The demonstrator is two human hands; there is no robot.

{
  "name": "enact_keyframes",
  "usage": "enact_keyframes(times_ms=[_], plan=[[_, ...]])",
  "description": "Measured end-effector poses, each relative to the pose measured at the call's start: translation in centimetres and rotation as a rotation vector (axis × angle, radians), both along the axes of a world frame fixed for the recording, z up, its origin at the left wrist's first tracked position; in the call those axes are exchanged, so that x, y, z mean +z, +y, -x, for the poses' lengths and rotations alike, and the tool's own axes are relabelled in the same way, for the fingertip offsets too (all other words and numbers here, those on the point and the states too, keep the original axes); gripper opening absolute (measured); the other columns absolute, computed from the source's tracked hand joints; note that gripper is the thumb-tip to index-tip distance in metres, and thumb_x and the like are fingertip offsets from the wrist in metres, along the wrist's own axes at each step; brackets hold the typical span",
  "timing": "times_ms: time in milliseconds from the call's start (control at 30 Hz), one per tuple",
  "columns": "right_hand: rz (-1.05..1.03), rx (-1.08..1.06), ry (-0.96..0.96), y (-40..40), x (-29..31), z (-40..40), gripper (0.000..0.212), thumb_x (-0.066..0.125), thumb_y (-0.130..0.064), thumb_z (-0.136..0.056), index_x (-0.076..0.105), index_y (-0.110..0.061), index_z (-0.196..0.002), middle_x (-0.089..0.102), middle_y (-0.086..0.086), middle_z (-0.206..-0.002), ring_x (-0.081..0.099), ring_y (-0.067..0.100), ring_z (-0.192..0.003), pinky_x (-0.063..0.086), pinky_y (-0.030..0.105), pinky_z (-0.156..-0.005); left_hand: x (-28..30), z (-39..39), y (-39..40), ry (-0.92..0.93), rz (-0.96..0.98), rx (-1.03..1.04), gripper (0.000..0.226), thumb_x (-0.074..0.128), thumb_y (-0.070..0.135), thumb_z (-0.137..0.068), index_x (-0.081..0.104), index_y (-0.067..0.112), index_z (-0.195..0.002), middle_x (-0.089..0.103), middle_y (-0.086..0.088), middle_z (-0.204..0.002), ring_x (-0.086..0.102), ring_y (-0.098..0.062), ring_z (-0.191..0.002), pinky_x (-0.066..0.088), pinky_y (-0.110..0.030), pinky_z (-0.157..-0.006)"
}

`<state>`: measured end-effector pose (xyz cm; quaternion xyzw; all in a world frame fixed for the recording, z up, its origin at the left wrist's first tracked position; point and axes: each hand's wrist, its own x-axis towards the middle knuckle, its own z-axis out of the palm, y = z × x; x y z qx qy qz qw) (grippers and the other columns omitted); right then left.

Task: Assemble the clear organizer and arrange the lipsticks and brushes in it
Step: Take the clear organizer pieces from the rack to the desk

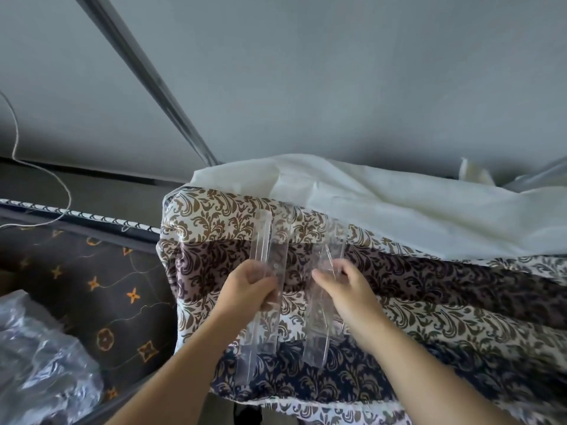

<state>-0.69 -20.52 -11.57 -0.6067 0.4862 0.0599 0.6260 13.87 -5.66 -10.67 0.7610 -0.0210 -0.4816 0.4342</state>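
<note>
I've got a clear organizer panel in each hand, both held over the patterned cloth (429, 317) that covers the surface in front of me. My left hand (250, 285) has its fingers curled round the left panel (267, 289), gripping it about midway along its length; that piece runs long and narrow, away from me, with a raised rib down its middle. My right hand (343, 285) pinches the right panel (322, 305) near its upper half, thumb and fingers closed on its edges. The two panels sit side by side, near each other but not touching (they're transparent and a bit blurred, so I can't tell exactly where each edge ends). My hands are apart, one panel each. A cream sheet (399, 204) lies crumpled over the far side of the cloth. Off to my left there's a dark mattress with orange motifs (101, 289), and crinkled clear plastic wrap (40, 357) at its near corner.
</note>
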Motion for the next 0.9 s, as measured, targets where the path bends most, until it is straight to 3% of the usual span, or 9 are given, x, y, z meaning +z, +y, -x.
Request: enact_keyframes(times_ms=[67,133,233,367,467,567,667,767,900], plan=[[-0.029,-0.061,-0.065,-0.5,2.7,1.1,0.039,0.068,-0.059,-0.084,0.053,-0.043,-0.116,0.061,-0.018,-0.103,0.067,-0.006,-0.066,0.044,0.009,-0.046,2.6,0.4,0.3,0.016,0.084,-0.003,0.014,0.069,0.011,-0.093,0.062,0.003,-0.102,0.073,-0.012,-0.079,0.067,-0.021,-0.066,0.057,-0.030,-0.063],[-0.065,-0.100,-0.123,-0.6,5.5,2.0,0.046,0.070,-0.057,-0.079,0.055,-0.036,-0.117,0.072,-0.009,-0.092,0.070,-0.002,-0.061,0.047,0.009,-0.045,5.3,1.0,0.8,0.015,0.151,-0.020,0.014,0.069,0.008,-0.092,0.061,0.002,-0.103,0.074,-0.010,-0.081,0.070,-0.023,-0.069,0.058,-0.033,-0.066],[-0.133,-0.165,-0.185,0.6,9.6,4.5,0.057,0.075,-0.057,-0.069,0.057,-0.031,-0.116,0.078,-0.002,-0.087,0.076,0.020,-0.072,0.057,0.030,-0.059,9.2,2.3,1.9,-0.003,0.216,-0.053,0.014,0.069,0.004,-0.090,0.062,0.005,-0.102,0.077,-0.010,-0.095,0.076,-0.031,-0.083,0.062,-0.041,-0.074],[-0.091,-0.191,-0.220,3.7,14.2,9.5,0.042,0.074,-0.072,-0.069,0.059,-0.051,-0.103,0.076,0.009,-0.097,0.074,0.035,-0.085,0.060,0.053,-0.077,13.3,4.6,3.8,-0.025,0.322,-0.094,0.028,0.069,-0.001,-0.081,0.052,-0.008,-0.103,0.076,-0.015,-0.108,0.075,-0.032,-0.099,0.060,-0.041,-0.086],[-0.143,-0.353,-0.309,7.3,17.2,13.3,0.048,0.083,-0.065,-0.063,0.068,-0.040,-0.102,0.077,0.007,-0.095,0.075,0.033,-0.084,0.063,0.047,-0.070,15.8,6.3,5.8,0.054,0.400,-0.170,0.026,0.062,-0.010,-0.083,0.050,-0.011,-0.106,0.074,-0.019,-0.111,0.074,-0.035,-0.100,0.061,-0.036,-0.079],[-0.132,-0.516,-0.349,11.9,19.9,16.8,0.042,0.084,-0.054,-0.069,0.070,-0.032,-0.102,0.076,0.006,-0.094,0.075,0.032,-0.088,0.060,0.037,-0.061,18.5,7.7,7.6,0.096,0.427,-0.291,0.030,0.067,0.001,-0.081,0.060,-0.006,-0.109,0.075,-0.014,-0.114,0.075,-0.034,-0.099,0.062,-0.036,-0.074],[-0.152,-0.678,-0.370,17.1,22.2,20.0,0.044,0.085,-0.049,-0.071,0.068,-0.027,-0.105,0.074,0.010,-0.096,0.074,0.036,-0.086,0.059,0.048,-0.065,21.7,8.9,9.5,0.089,0.422,-0.433,0.024,0.075,0.012,-0.081,0.073,0.018,-0.104,0.076,-0.012,-0.110,0.075,-0.036,-0.097,0.062,-0.042,-0.073],[-0.144,-0.819,-0.395,22.2,24.9,22.5,0.037,0.084,-0.044,-0.071,0.068,-0.027,-0.100,0.070,0.017,-0.094,0.072,0.034,-0.079,0.056,0.045,-0.061,25.4,10.6,11.4,0.062,0.429,-0.572,0.026,0.081,0.029,-0.075,0.076,0.033,-0.101,0.078,-0.012,-0.103,0.074,-0.042,-0.090,0.061,-0.052,-0.073],[-0.051,-1.023,-0.381,28.5,27.9,25.8,0.026,0.082,-0.040,-0.070,0.070,-0.032,-0.091,0.073,0.011,-0.089,0.074,0.038,-0.084,0.057,0.046,-0.058,29.9,13.4,13.3,0.042,0.417,-0.744,0.036,0.078,0.061,-0.075,0.076,0.038,-0.103,0.078,-0.006,-0.103,0.077,-0.028,-0.085,0.060,-0.037,-0.069]])
